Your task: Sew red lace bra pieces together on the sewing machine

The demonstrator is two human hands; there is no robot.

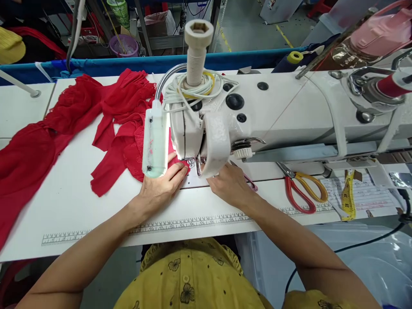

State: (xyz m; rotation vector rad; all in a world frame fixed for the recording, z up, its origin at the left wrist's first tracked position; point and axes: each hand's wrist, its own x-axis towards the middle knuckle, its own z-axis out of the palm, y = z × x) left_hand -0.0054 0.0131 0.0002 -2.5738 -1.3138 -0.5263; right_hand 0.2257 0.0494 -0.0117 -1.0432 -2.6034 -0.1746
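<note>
My left hand [165,179] lies with its fingers stretched out over a small part of red fabric [172,148] beside the presser foot [198,165] of a white sewing machine [219,137]. A lamp on the machine covers part of this hand. On the other side of the needle area, my right hand [230,183] is closed, its fingertips partly behind the machine head. What they pinch, if anything, is hidden. A pink-handled tool [252,184] shows just behind the right hand; its kind is unclear. Left of the machine, a red lace-trimmed garment [128,116] lies bunched on the white table [80,206].
Red-and-yellow-handled scissors [302,189] lie to the right, near a yellow measuring tape [348,197] and a written paper [370,193]. A printed ruler [193,224] runs along the front edge. A red thread spool [392,84] sits on the machine. Behind is a blue cloth edge [106,66].
</note>
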